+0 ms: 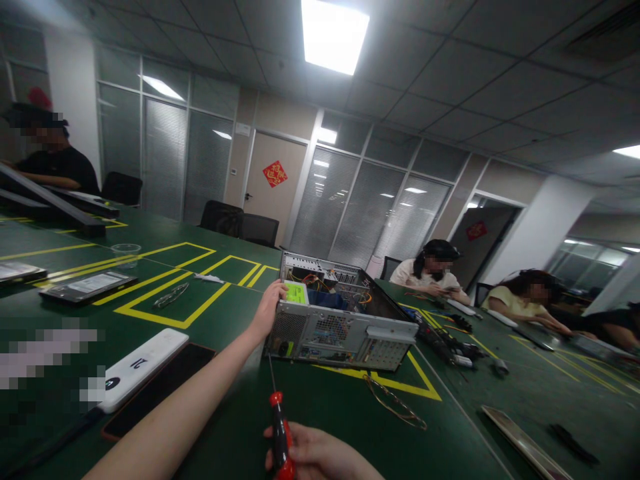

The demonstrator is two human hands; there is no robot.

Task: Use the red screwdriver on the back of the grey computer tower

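An open desktop computer case lies on the green table, its perforated metal back panel facing me. Wires and a power supply with a bright green label show inside it. My left hand grips the case's upper left corner, beside that label; its fingertips are partly hidden. Lower down, my right hand is closed around the handle of a red and black screwdriver. The thin shaft points up and away from me. Its tip is close to the lower left corner of the back panel; whether they touch I cannot tell.
On the left are a white power bank, a dark phone, a hard drive and a clear plastic cup. Loose wires lie before the case. Dark cables sit right of it. Other people sit around the table.
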